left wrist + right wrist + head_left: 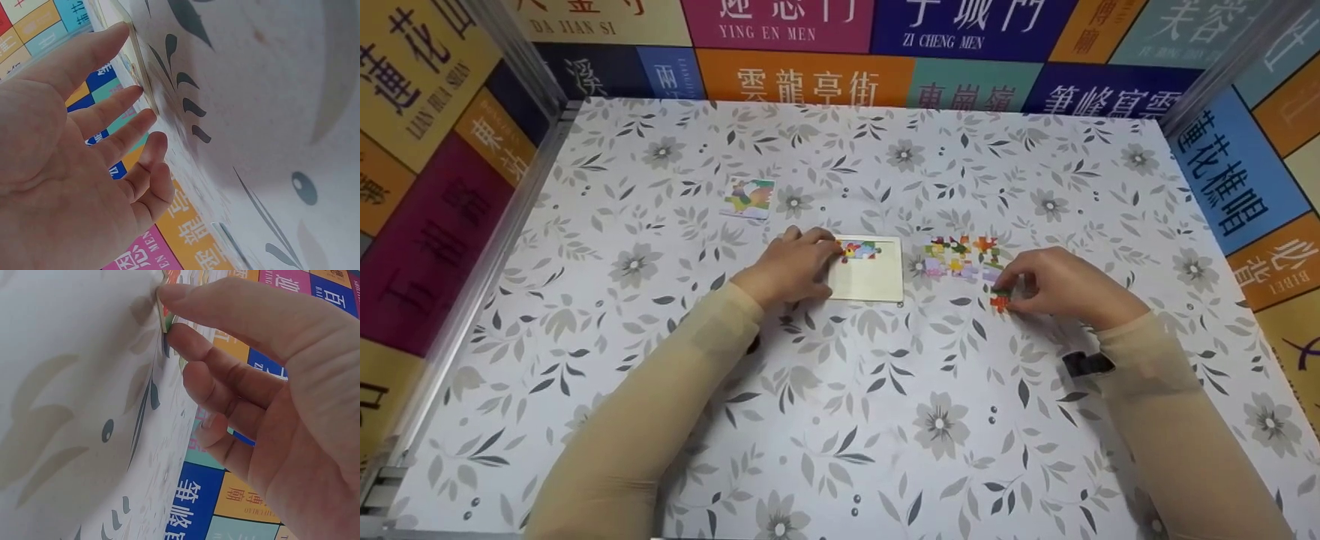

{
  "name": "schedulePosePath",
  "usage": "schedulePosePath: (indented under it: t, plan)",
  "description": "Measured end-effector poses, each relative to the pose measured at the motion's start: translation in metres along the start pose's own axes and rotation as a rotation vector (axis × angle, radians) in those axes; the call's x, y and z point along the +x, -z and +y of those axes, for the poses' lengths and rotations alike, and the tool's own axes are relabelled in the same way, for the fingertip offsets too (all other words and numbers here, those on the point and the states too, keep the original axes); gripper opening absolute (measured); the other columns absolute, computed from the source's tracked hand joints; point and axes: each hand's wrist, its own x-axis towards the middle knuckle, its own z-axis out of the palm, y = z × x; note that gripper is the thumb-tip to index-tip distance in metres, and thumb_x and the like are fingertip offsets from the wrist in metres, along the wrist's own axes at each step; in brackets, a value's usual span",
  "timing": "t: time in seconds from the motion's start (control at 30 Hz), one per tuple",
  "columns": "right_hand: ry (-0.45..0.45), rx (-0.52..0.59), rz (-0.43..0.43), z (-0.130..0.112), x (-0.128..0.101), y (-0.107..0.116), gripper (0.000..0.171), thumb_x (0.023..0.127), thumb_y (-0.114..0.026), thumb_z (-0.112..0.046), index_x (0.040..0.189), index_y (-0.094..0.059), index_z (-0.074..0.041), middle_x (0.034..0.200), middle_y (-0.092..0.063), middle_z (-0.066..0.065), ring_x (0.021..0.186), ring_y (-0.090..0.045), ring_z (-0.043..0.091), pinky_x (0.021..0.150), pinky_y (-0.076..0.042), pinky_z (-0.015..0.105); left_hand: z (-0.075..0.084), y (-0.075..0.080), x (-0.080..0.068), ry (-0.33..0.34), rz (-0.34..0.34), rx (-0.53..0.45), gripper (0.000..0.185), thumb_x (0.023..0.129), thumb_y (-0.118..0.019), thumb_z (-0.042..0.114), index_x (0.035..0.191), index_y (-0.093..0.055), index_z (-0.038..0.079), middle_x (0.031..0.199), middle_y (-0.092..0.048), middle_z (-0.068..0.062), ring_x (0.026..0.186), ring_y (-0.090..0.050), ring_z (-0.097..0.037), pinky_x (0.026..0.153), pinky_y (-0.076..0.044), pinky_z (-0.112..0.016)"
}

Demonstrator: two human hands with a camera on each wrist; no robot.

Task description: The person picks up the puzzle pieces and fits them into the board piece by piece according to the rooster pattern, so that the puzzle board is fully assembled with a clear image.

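Right now we have a jigsaw early in its build, and most of it is left to do. Our left hand [793, 264] rests with fingers straight on the left edge of the puzzle tray [870, 285], steadying it near the middle of the table [840, 420]; the left wrist view shows those fingers extended, fingertips [147, 117] touching the tray's edge, nothing pinched. Inside the tray only a short strip of joined pieces [860, 250] sits along the top, at twelve o'clock of the frame; the pale board below it is bare.

Off at three o'clock from the tray, our right hand [1054, 285] pinches a red-and-green piece [1000, 301] between thumb and forefinger, its lower edge on the cloth, so that grip is clamped on the piece. Just above it, at about eleven o'clock from the right hand, lies the loose pile of pieces [964, 257], several of them unplaced.

Up at ten o'clock from the tray lies the reference picture card [748, 197], well apart from both hands.

We judge one row begun, and the remaining rows not yet filled.
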Motion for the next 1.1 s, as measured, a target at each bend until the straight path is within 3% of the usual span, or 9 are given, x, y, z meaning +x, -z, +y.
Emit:
schedulePosePath:
  t: [0.2, 0.6, 1.1]
  plan:
    - [-0.012, -0.02, 0.019, -0.002, 0.002, 0.0, 0.023, 0.069, -0.078, -0.012, 0.09, -0.074, -0.021, 0.085, -0.068, -0.005, 0.071, -0.057, 0.013, 0.063, -0.046, 0.024, 0.0, 0.002, -0.002, -0.01, 0.015, 0.014, 0.063, 0.081, -0.073, 0.035, 0.137, -0.049, 0.022, 0.148, -0.038, 0.0, 0.121, -0.038, -0.031, 0.101, -0.035, -0.049]
    - [0.143, 0.019, 0.107, 0.001, 0.004, -0.005, 0.023, 0.07, -0.081, -0.013, 0.091, -0.075, -0.021, 0.084, -0.071, -0.005, 0.067, -0.059, 0.014, 0.058, -0.045, 0.02, 0.003, 0.002, -0.003, 0.004, 0.008, 0.009, 0.06, 0.082, -0.073, 0.035, 0.136, -0.051, 0.022, 0.147, -0.039, 0.001, 0.125, -0.038, -0.031, 0.102, -0.035, -0.049]
    - [0.145, -0.005, 0.148, -0.021, 0.024, -0.004, 0.022, 0.075, -0.076, -0.015, 0.094, -0.075, -0.027, 0.086, -0.067, -0.005, 0.066, -0.056, 0.014, 0.057, -0.043, 0.023, 0.002, 0.001, -0.002, 0.004, 0.007, -0.002, 0.06, 0.082, -0.073, 0.034, 0.137, -0.051, 0.022, 0.148, -0.038, 0.001, 0.124, -0.038, -0.03, 0.103, -0.034, -0.049]
